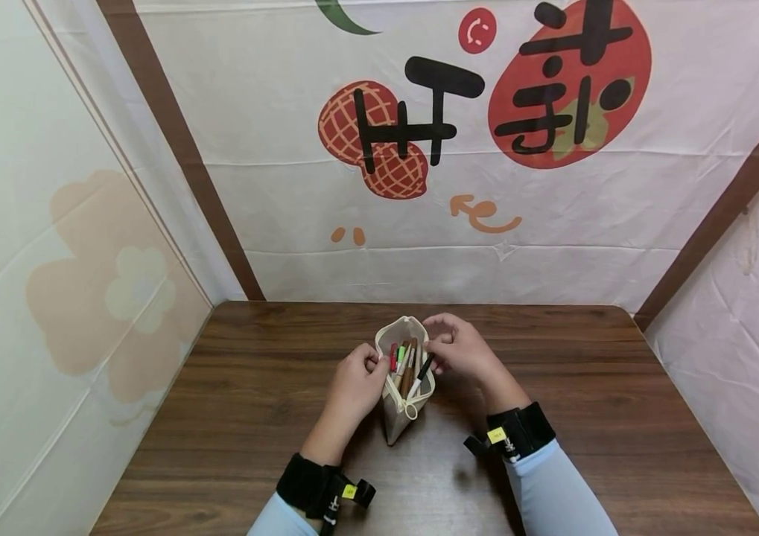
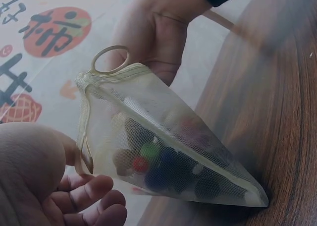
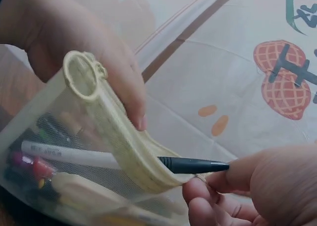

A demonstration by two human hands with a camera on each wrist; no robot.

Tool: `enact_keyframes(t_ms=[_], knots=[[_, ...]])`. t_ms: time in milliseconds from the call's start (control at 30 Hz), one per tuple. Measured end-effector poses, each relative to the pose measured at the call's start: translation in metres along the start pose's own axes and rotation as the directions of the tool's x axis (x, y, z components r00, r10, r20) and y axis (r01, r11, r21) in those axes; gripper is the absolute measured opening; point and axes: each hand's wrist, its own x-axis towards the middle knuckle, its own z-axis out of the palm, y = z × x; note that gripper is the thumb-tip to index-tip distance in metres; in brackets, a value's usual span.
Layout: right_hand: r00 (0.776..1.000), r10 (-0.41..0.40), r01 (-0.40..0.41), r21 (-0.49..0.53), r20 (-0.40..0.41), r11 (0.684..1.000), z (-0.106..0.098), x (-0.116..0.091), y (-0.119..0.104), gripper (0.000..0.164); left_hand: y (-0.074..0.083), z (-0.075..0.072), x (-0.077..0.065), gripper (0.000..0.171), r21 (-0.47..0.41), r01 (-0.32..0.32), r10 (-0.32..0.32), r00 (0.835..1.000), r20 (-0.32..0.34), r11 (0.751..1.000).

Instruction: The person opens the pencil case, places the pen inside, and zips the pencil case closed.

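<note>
A cream mesh pencil pouch (image 1: 398,417) stands on the table with its zipped mouth spread open. Inside it are several pens and markers, among them a red marker (image 1: 393,356) and a green one (image 1: 401,353). My left hand (image 1: 357,383) pinches the left rim between thumb and fingers. At the opposite rim, my right hand (image 1: 462,350) pinches the edge. A white pen with a black end (image 3: 193,165) leans out over that rim, its tip right at the right thumb. The ring pull (image 2: 111,60) sits at the near corner of the mouth.
The pouch's pointed base meets the brown wood-grain table (image 1: 252,417). Behind the table's back edge hangs a white printed curtain (image 1: 272,193), and further cloth panels (image 1: 84,223) flank both sides. A black strap with a small camera circles each wrist.
</note>
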Motion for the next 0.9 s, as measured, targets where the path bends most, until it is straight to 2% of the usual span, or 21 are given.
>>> enact_keyframes(t_ms=[100,167,267,333,433,533,633,733,800,900], knots=[[0.998,-0.055,0.055,-0.051,-0.001,0.997,0.004,0.001,0.000,0.029,0.003,0.000,-0.001,0.015,-0.001,-0.009,0.009,1.000,-0.001,1.000],[0.998,-0.063,0.063,-0.076,-0.006,0.995,0.007,0.002,0.000,0.022,0.005,0.000,-0.002,0.015,-0.008,-0.015,0.015,1.000,0.001,1.000],[0.999,-0.052,0.052,-0.084,-0.001,0.995,0.008,0.003,0.001,0.026,0.006,0.001,-0.002,0.016,-0.018,-0.020,0.020,1.000,0.006,1.000],[0.999,-0.039,0.040,-0.063,0.024,0.997,0.005,0.003,0.001,0.030,0.006,0.001,-0.003,0.016,-0.012,-0.018,0.018,1.000,0.002,1.000],[0.993,-0.036,0.038,-0.014,0.111,0.999,-0.003,0.001,0.001,0.034,0.006,0.002,-0.002,0.015,0.001,-0.024,0.024,1.000,-0.006,1.000],[0.970,-0.059,0.058,0.011,0.237,0.998,-0.014,-0.002,0.002,0.041,0.004,0.002,-0.002,0.014,0.013,-0.034,0.034,0.999,-0.009,0.999],[0.927,-0.101,0.102,0.017,0.362,0.995,-0.024,-0.006,0.004,0.046,0.004,0.001,-0.002,0.014,0.023,-0.047,0.047,0.999,-0.014,0.999],[0.885,-0.141,0.162,-0.008,0.443,0.987,-0.030,-0.009,0.004,0.041,0.004,0.001,-0.003,0.015,0.028,-0.050,0.050,0.998,-0.024,0.998],[0.878,-0.157,0.196,-0.041,0.453,0.980,-0.031,-0.010,0.004,0.035,0.004,0.001,-0.003,0.016,0.025,-0.043,0.044,0.999,-0.028,0.999],[0.899,-0.175,0.228,-0.089,0.402,0.969,-0.029,-0.009,0.004,0.022,0.004,0.001,-0.003,0.016,0.027,-0.032,0.032,0.999,-0.026,0.999]])
